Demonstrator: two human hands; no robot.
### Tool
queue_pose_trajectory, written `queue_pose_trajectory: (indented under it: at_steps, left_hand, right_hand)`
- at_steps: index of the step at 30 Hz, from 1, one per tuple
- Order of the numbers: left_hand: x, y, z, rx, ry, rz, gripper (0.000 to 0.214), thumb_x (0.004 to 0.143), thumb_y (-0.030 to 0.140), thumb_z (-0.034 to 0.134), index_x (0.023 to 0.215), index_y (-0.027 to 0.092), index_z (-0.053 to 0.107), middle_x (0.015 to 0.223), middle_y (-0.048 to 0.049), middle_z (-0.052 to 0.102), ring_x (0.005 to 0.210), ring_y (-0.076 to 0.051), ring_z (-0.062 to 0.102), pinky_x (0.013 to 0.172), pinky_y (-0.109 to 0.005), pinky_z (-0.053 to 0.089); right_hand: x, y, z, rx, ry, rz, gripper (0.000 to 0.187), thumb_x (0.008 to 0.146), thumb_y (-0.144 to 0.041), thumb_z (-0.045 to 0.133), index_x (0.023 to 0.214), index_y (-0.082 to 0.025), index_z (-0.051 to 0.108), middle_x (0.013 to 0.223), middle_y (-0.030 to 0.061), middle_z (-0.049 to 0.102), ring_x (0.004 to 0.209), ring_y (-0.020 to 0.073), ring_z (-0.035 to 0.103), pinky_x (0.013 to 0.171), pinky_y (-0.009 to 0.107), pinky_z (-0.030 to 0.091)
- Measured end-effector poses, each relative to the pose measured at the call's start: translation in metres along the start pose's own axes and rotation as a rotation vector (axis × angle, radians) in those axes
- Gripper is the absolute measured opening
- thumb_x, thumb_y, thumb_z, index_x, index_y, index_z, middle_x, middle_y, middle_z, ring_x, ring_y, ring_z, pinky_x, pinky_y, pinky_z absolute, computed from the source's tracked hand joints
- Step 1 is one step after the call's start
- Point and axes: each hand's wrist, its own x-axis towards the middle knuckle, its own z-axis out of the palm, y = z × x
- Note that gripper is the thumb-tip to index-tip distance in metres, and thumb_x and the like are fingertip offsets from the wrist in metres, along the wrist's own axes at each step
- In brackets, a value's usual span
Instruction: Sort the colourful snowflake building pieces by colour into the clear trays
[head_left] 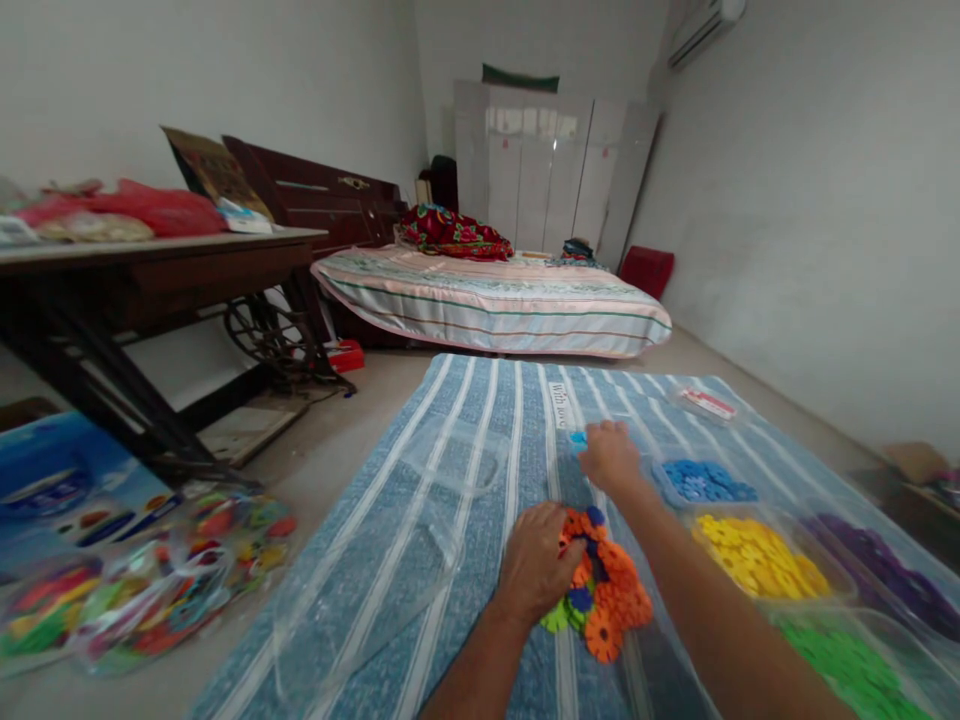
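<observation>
My left hand rests with curled fingers on a heap of flower-shaped plastic discs, mostly orange with some blue and green, lying on the blue striped mat. My right hand reaches farther out over the mat and pinches a small light-blue disc at its fingertips. Just right of that hand sits a clear tub of blue discs.
Clear tubs hold yellow discs, purple discs and green discs along the mat's right side. Empty clear lids lie on the left. A bag of mixed discs sits on the floor. A bed and a table stand behind.
</observation>
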Motion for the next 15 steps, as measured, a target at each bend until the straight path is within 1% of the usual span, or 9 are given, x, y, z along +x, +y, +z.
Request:
queue_pose_trajectory:
  at_steps: [2, 3, 5, 7, 9, 12, 13, 15]
  left_hand:
    - [0.001, 0.001, -0.001, -0.021, 0.007, -0.016, 0.035, 0.079, 0.030, 0.055, 0.110, 0.018, 0.062, 0.114, -0.0126, 0.064, 0.110, -0.028, 0.056, 0.100, -0.046, 0.041]
    - [0.001, 0.001, -0.002, -0.052, 0.014, -0.034, 0.035, 0.078, 0.031, 0.055, 0.110, 0.018, 0.063, 0.114, -0.0125, 0.065, 0.110, -0.028, 0.057, 0.100, -0.046, 0.041]
    - [0.003, 0.000, -0.003, -0.163, 0.040, -0.103, 0.035, 0.079, 0.033, 0.055, 0.109, 0.018, 0.064, 0.114, -0.0124, 0.066, 0.110, -0.028, 0.057, 0.101, -0.045, 0.041]
    - [0.005, -0.004, -0.004, -0.338, 0.095, -0.214, 0.036, 0.081, 0.038, 0.054, 0.109, 0.018, 0.065, 0.116, -0.0118, 0.065, 0.112, -0.027, 0.057, 0.103, -0.043, 0.040]
    - [0.007, -0.008, -0.007, -0.578, 0.184, -0.351, 0.041, 0.084, 0.045, 0.050, 0.111, 0.018, 0.063, 0.120, -0.0115, 0.064, 0.115, -0.026, 0.056, 0.103, -0.041, 0.039]
    - [0.009, -0.012, -0.013, -1.010, 0.337, -0.527, 0.054, 0.086, 0.058, 0.041, 0.116, 0.017, 0.059, 0.127, -0.0126, 0.059, 0.120, -0.026, 0.052, 0.099, -0.040, 0.043]
    - [0.010, -0.012, -0.016, -1.146, 0.360, -0.569, 0.057, 0.086, 0.061, 0.039, 0.116, 0.017, 0.058, 0.129, -0.0129, 0.058, 0.122, -0.027, 0.051, 0.098, -0.039, 0.044]
    - [0.012, -0.010, -0.022, -1.347, 0.333, -0.628, 0.062, 0.083, 0.067, 0.037, 0.113, 0.016, 0.059, 0.124, -0.0134, 0.061, 0.120, -0.028, 0.053, 0.095, -0.038, 0.045]
  right_hand:
    - [0.003, 0.021, -0.001, -0.093, -0.050, 0.046, 0.021, 0.082, -0.016, 0.051, 0.097, -0.009, 0.064, 0.106, 0.0235, 0.061, 0.111, 0.0314, 0.051, 0.085, 0.041, 0.043]
    - [0.002, 0.027, -0.001, -0.125, -0.077, 0.045, 0.021, 0.083, -0.017, 0.049, 0.095, -0.009, 0.064, 0.102, 0.0228, 0.063, 0.105, 0.0305, 0.055, 0.082, 0.039, 0.044]
    - [-0.001, 0.029, -0.002, -0.167, -0.117, 0.019, 0.023, 0.087, -0.022, 0.046, 0.093, -0.011, 0.065, 0.095, 0.0196, 0.065, 0.095, 0.0281, 0.060, 0.076, 0.036, 0.044]
    - [-0.008, 0.023, -0.009, -0.183, -0.140, -0.028, 0.024, 0.090, -0.027, 0.045, 0.092, -0.015, 0.065, 0.092, 0.0149, 0.067, 0.091, 0.0248, 0.062, 0.073, 0.033, 0.043]
    - [-0.017, 0.015, -0.023, -0.176, -0.166, -0.100, 0.024, 0.090, -0.032, 0.046, 0.088, -0.019, 0.065, 0.090, 0.0097, 0.068, 0.088, 0.0210, 0.062, 0.071, 0.028, 0.041]
    - [-0.033, 0.009, -0.056, -0.121, -0.239, -0.248, 0.019, 0.084, -0.036, 0.056, 0.077, -0.021, 0.064, 0.079, 0.0024, 0.066, 0.078, 0.0149, 0.060, 0.064, 0.023, 0.037]
    - [-0.039, 0.009, -0.066, -0.047, -0.295, -0.305, 0.019, 0.082, -0.036, 0.059, 0.073, -0.020, 0.064, 0.074, 0.0008, 0.065, 0.072, 0.0129, 0.058, 0.061, 0.022, 0.037]
    - [-0.051, 0.011, -0.084, 0.211, -0.480, -0.374, 0.022, 0.077, -0.038, 0.064, 0.070, -0.018, 0.062, 0.065, -0.0017, 0.060, 0.060, 0.0094, 0.053, 0.054, 0.020, 0.036]
